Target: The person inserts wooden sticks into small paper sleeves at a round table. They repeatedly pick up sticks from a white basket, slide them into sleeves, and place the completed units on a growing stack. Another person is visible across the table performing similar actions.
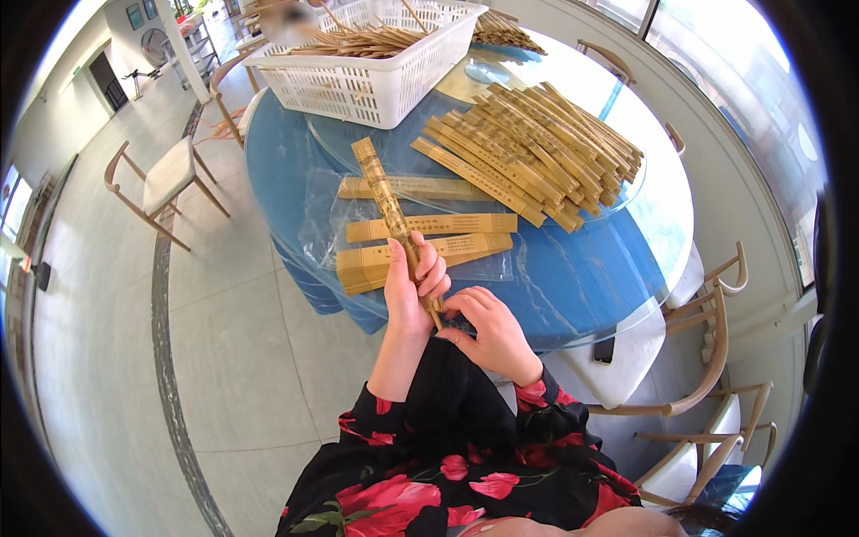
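My left hand [410,291] is wrapped round a long, narrow gold-brown paper sleeve [383,192] with a dark printed pattern, tilted up and away to the left. A thin tan wooden end [436,315] pokes out of it below my fingers. At that end is my right hand [490,331], its thumb and fingertips closed about the tip. Just beyond my hands, flat gold paper sleeves [431,226] lie on clear plastic film [327,215]. Farther right is a large fanned pile of similar patterned gold sleeves [546,148]; what is inside them is hidden.
The round table has a blue cloth [591,277] under a glass top. A white slotted plastic basket [385,94] of thin wooden sticks [367,40] stands at the back left. Wooden chairs surround it, one with a pale seat [168,174]; a dark phone-like object [604,350] lies on another.
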`<state>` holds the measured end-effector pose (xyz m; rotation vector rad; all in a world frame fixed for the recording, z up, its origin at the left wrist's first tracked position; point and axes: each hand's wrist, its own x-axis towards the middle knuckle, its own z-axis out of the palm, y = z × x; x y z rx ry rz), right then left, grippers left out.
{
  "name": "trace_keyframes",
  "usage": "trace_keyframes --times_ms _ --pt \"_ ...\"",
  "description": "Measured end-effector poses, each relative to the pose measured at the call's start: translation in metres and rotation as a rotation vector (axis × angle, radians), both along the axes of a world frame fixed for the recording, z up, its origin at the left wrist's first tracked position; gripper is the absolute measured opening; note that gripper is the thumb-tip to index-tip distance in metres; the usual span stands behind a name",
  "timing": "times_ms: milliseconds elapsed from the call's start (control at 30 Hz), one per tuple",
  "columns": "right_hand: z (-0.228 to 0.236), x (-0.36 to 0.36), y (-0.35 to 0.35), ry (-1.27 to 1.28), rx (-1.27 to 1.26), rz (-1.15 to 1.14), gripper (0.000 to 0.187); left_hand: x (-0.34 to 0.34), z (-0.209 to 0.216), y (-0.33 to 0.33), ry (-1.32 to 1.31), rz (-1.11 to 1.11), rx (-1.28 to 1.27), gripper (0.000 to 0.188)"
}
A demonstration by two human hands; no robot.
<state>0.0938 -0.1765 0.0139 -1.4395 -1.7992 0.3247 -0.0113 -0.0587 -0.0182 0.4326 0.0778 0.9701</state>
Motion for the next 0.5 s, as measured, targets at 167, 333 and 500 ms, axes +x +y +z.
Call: trace_keyframes --times_ms 167,333,500 --pt "0.0 0.003 0.0 0.011 0.009 0.044 0.04 0.0 0.001 0.0 -0.011 -0.003 -0.03 0.039" --pt "-0.007 -0.005 -0.001 0.039 0.026 -0.135 0.043 0.0 -0.001 0.002 0.007 -0.026 0.013 0.04" --pt "-0.01 -0.017 0.006 0.15 0.035 -0.287 0.039 0.003 -0.002 0.0 0.069 -0.056 0.052 0.04"
